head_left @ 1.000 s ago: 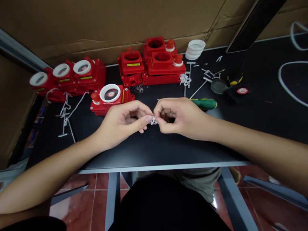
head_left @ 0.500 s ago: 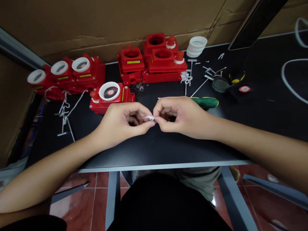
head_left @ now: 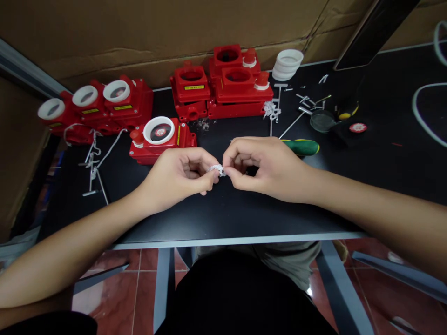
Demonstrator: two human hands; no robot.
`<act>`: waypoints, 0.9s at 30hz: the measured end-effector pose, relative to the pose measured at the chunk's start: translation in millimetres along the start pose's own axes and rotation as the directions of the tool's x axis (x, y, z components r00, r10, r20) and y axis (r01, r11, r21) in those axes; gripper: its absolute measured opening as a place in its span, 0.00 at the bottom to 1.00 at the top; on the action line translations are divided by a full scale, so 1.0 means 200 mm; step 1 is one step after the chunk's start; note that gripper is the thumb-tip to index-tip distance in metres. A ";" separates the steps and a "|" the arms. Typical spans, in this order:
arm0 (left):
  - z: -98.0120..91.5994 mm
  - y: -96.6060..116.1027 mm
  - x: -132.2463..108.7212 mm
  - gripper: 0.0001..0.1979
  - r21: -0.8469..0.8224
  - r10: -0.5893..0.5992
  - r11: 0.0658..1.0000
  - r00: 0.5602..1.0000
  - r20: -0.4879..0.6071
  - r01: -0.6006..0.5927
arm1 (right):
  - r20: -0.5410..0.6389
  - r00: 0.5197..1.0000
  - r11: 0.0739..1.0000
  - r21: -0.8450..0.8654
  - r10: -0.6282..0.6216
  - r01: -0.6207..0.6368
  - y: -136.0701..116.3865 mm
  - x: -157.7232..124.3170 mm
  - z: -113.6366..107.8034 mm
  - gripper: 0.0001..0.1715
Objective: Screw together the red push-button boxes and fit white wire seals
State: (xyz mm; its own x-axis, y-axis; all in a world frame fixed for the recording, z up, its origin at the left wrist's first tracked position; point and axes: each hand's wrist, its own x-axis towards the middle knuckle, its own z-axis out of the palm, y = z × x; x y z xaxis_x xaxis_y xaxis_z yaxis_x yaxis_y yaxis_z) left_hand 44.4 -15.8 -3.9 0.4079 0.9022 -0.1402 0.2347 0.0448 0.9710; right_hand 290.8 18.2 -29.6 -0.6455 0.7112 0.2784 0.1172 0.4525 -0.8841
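My left hand [head_left: 179, 176] and my right hand [head_left: 263, 165] meet over the middle of the black table [head_left: 226, 214]. Both pinch a small white plastic piece [head_left: 217, 169] between thumb and fingertips. The fingers of both hands are curled closed around it. Just behind my left hand lies a red box with a white ring [head_left: 160, 135]. A green-handled screwdriver [head_left: 300, 147] lies behind my right hand.
Three red boxes with white rings [head_left: 94, 108] stand at the back left. Open red boxes [head_left: 223, 86] are stacked at the back centre beside a stack of white rings [head_left: 287, 64]. White plastic sprues [head_left: 92, 163] and small parts [head_left: 307, 104] lie scattered. Cardboard [head_left: 139, 32] backs the table.
Both hands stayed together and turned the small white piece between the fingertips. The view shifted slightly.
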 end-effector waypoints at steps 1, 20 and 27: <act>0.00 0.00 0.00 0.03 0.005 -0.001 1.000 1.000 -0.006 0.001 | 0.003 1.000 1.000 0.004 0.005 -0.005 0.00 0.00 0.00 0.04; 0.00 0.02 0.01 0.04 -0.029 0.005 1.000 1.000 -0.027 -0.006 | 0.013 0.992 0.980 0.152 0.125 -0.125 -0.03 0.00 0.01 0.10; 0.00 0.01 0.01 0.12 0.005 0.009 1.000 1.000 -0.030 -0.008 | -0.016 0.993 0.986 0.124 0.114 -0.111 -0.02 0.00 0.01 0.09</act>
State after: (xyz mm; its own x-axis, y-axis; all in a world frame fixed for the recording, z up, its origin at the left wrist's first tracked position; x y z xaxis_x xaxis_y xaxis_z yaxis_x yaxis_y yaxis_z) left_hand 45.2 -14.2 -1.4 0.3835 0.9149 -0.1261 0.2359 0.0350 0.9711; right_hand 288.8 15.0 -27.5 -0.6159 0.7666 0.1819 0.0940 0.3007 -0.9491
